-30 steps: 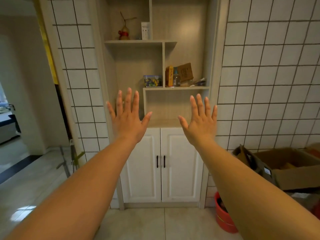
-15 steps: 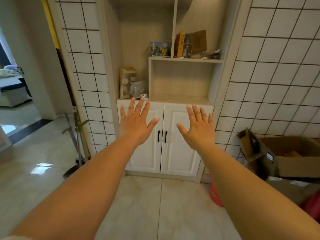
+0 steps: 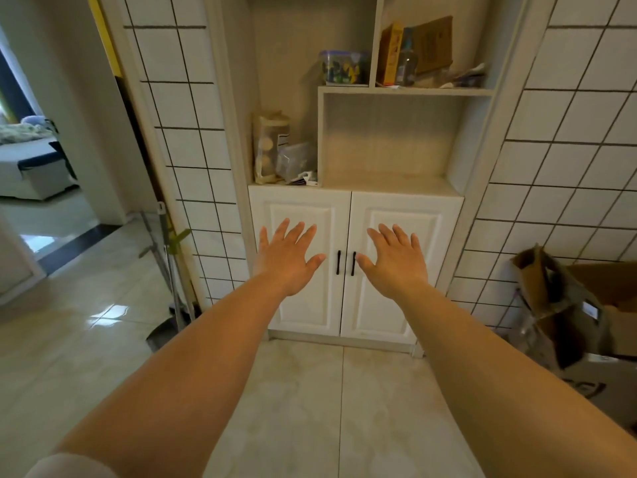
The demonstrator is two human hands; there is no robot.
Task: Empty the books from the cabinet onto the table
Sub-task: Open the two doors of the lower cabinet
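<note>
Both arms reach forward toward the white cabinet [image 3: 355,263], whose two doors are closed. The left hand [image 3: 287,258] hangs in front of the left door and the right hand [image 3: 394,258] in front of the right door, palms facing away, each grip spread wide with fingers straight and holding nothing. Whether the fingers touch the door panels cannot be told from this view. The thumbs point inward toward the two black handles [image 3: 345,268], which stand side by side at the seam between the doors; the left thumb is near the left handle and the right thumb just beside the right one. That placement looks like preparation for pulling the doors open, one hand per door.

No books show anywhere. By judgement they lie behind the closed doors, so the task has not really begun, and the surface meant to receive them is out of sight.

Above the doors, at 12 o'clock from the hands, is an open shelf niche [image 3: 389,139]. At 11 o'clock stands a tall clear jar [image 3: 270,146] with some plastic packets beside it. Higher up, a clear storage box [image 3: 341,69] and an orange carton [image 3: 391,53] stand on the upper shelf. At 3 o'clock, on the floor, sits an open cardboard box [image 3: 586,305]. At 9 o'clock a dustpan and broom [image 3: 169,270] lean against the tiled wall.
</note>
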